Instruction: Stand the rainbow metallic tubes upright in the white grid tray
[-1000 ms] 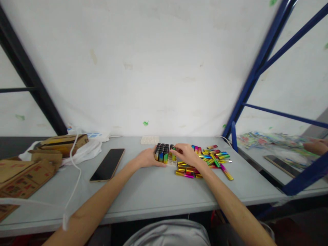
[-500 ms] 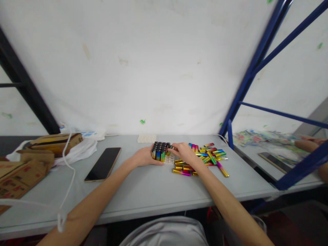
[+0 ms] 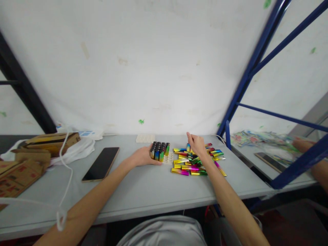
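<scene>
A block of upright lighter-like tubes [image 3: 159,150], shiny and rainbow-coloured with black tops, stands in a white holed tray [image 3: 168,158]. My left hand [image 3: 143,156] is wrapped round the left and front sides of the block, steadying it. Holes at the tray's right end show bare. Over the back of a loose pile of shiny tubes [image 3: 189,167], my right hand [image 3: 196,145] has its fingers curled in, thumb side up. A blue-and-yellow tube lies just below its fingers. Whatever the right hand holds, if anything, is hidden.
Behind the block lies another white holed tray [image 3: 145,138]. A phone [image 3: 101,164] lies to the left, near a white cable [image 3: 67,164] and cardboard boxes [image 3: 28,164]. A blue metal frame [image 3: 237,99] rises at the right. Beyond it, another person's arm [image 3: 314,153] shows.
My right hand has left the tray's right end and moved right, over the pile. An upright tube now shows where its fingers were. My left hand keeps its hold on the block.
</scene>
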A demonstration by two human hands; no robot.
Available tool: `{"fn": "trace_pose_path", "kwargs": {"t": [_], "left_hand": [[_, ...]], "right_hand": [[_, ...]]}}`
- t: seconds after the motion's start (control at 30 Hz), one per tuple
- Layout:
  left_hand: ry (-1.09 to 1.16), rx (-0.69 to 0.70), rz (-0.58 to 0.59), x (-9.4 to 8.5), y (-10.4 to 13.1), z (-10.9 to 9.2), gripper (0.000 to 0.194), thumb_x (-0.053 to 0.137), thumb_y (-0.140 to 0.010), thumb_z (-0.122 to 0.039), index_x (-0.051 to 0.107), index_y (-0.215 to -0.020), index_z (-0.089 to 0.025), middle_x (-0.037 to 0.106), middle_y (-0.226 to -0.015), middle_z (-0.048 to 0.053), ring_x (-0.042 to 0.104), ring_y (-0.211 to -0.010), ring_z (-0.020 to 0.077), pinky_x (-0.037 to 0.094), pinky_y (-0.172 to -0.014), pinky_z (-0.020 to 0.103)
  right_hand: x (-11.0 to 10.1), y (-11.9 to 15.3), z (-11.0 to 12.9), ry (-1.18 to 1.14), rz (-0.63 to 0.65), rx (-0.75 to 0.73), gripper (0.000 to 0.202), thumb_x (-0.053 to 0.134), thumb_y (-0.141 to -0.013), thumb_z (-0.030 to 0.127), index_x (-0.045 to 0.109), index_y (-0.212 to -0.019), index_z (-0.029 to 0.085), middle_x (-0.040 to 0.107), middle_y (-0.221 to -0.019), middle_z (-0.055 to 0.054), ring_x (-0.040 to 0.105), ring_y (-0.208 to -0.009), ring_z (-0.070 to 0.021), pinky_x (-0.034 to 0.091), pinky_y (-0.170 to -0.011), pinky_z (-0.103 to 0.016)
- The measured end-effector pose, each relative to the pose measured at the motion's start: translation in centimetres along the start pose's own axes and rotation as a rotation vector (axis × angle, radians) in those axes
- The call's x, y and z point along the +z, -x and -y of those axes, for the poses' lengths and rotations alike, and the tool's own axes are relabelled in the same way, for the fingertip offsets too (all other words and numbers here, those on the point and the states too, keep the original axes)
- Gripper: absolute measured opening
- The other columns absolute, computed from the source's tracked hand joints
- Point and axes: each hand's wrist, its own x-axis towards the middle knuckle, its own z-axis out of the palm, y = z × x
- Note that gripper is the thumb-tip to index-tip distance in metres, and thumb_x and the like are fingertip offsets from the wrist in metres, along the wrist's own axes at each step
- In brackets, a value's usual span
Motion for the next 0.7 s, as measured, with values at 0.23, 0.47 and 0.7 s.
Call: {"fn": "trace_pose_path", "kwargs": {"t": [0.23,0.47,0.7], "left_hand": [[-0.03,0.0,0.016,0.0,0.0,-0.1,0.104,0.079,-0.056,-0.078,0.055,-0.14,-0.022,0.077,-0.111,0.01,0.072,-0.103,0.0353,0.053,-0.081,0.036],[-0.037,0.006,0.015,0.2,-0.1,0.1,0.106,0.078,-0.055,-0.08,0.054,-0.14,-0.021,0.077,-0.11,0.01,0.072,-0.103,0.0358,0.054,-0.081,0.036],[0.005,0.002,0.007,0.0,0.0,0.0,0.104,0.082,-0.054,-0.076,0.055,-0.139,-0.023,0.078,-0.109,0.008,0.073,-0.102,0.0344,0.053,-0.081,0.034]], "right_hand": [[1.3,0.3,-1.3,0.015,0.35,-0.275,0.025,0.06,-0.099,0.032,0.078,-0.105,0.016,0.076,-0.103,-0.013,0.066,-0.1,-0.024,0.045,-0.092,-0.03],[2.7,0.5,-1.9,0.078,0.51,-0.239,0.018,0.068,-0.094,0.025,0.074,-0.108,0.015,0.074,-0.111,-0.014,0.065,-0.108,-0.0254,0.046,-0.096,-0.033],[1.9,0.7,-0.2,-0.134,0.301,-0.107,0.025,0.054,-0.1,0.035,0.063,-0.117,0.018,0.072,-0.086,-0.005,0.062,-0.076,-0.0191,0.043,-0.074,-0.029]]}}
